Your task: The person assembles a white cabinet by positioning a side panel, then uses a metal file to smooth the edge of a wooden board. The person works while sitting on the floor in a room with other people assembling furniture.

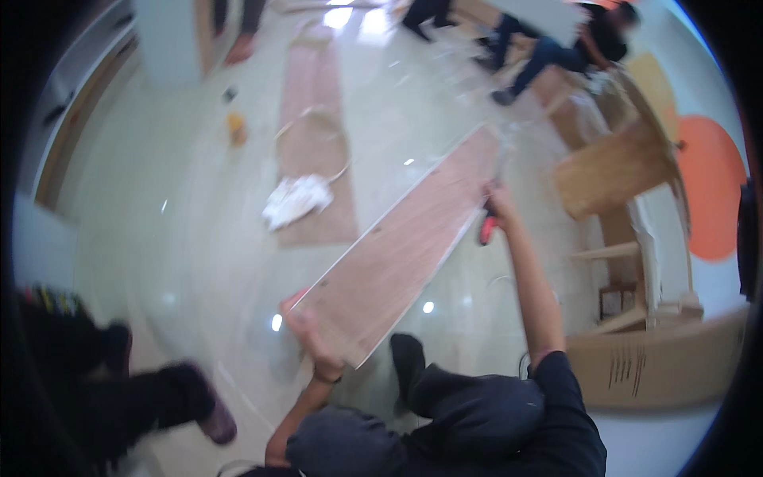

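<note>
A long reddish-brown wooden board (413, 230) with pale edges slants across the middle, its near end low and left. My left hand (306, 322) is closed around the near left corner. Higher up, my right hand (496, 200) is closed on the right edge toward the far end. Right by that hand shows a red and black tool handle (487, 229). Blur hides its kind, and whether the hand holds it too I cannot tell. My bent knees are just below the board.
A brown strip (318, 230) lies on the glossy floor, with a white crumpled cloth (296, 200) and a hoop-like strap on it. An orange-yellow item (236, 129) is farther left. Cardboard (660, 362) and wooden pieces (612, 171) fill the right. Other people are at left and far right.
</note>
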{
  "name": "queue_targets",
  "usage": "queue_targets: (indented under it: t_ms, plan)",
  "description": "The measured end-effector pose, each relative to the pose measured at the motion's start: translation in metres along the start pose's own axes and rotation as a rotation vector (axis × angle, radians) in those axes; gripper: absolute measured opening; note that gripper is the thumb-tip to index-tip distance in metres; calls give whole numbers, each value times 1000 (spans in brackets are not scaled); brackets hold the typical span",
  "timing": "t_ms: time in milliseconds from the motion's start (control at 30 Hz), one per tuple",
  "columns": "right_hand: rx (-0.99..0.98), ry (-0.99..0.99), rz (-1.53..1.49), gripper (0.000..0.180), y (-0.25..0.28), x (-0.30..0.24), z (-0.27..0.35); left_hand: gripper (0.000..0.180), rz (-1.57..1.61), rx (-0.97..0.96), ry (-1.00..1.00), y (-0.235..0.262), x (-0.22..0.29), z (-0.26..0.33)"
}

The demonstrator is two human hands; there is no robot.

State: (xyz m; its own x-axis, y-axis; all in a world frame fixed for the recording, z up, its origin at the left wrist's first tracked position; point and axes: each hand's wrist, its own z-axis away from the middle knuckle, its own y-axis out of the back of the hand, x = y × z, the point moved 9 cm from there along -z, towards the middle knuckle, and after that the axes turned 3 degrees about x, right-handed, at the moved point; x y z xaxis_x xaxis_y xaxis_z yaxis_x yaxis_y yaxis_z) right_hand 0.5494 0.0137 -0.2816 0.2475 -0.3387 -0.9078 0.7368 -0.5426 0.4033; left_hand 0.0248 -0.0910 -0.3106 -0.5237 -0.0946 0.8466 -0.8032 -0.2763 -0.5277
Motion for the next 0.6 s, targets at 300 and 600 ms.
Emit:
queue_targets:
  t_ms: [300,600]
  plan:
    - [-50,-107,-45,31,0,-9,33,48,-217,76,-64,11,-4,22]
    - [-33,-88,-183,64,-10,-15,14,45,-157,112,-80,14,-8,18]
